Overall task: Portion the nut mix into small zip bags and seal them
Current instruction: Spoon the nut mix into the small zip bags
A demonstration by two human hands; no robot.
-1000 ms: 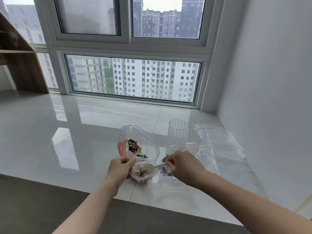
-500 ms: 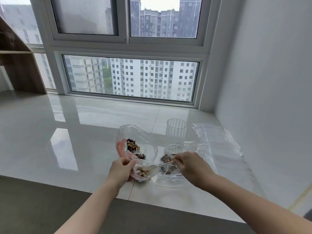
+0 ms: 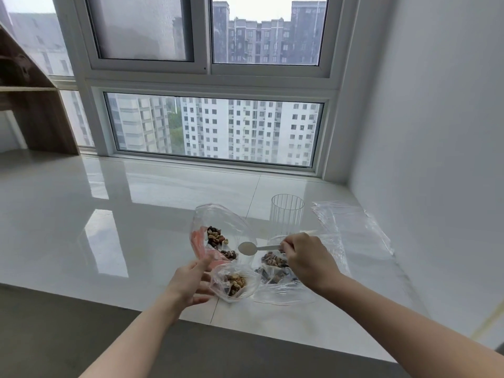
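A small zip bag (image 3: 236, 282) with a portion of nut mix (image 3: 236, 282) inside is seen near the front edge of the glossy white surface (image 3: 109, 214), its mouth gaping open. It is touched at its left side by the left hand (image 3: 192, 282), whose grip is open with the fingers straight. Just right, a larger clear bag (image 3: 281, 279) of mixed nuts is laid flat. Above it, an empty spoon (image 3: 249, 248) is pinched by its handle in the right hand (image 3: 305, 261). Behind, another bag (image 3: 218, 236) of nuts, a ribbed clear cup (image 3: 287, 214) and flat plastic bags (image 3: 351, 230) are seen.
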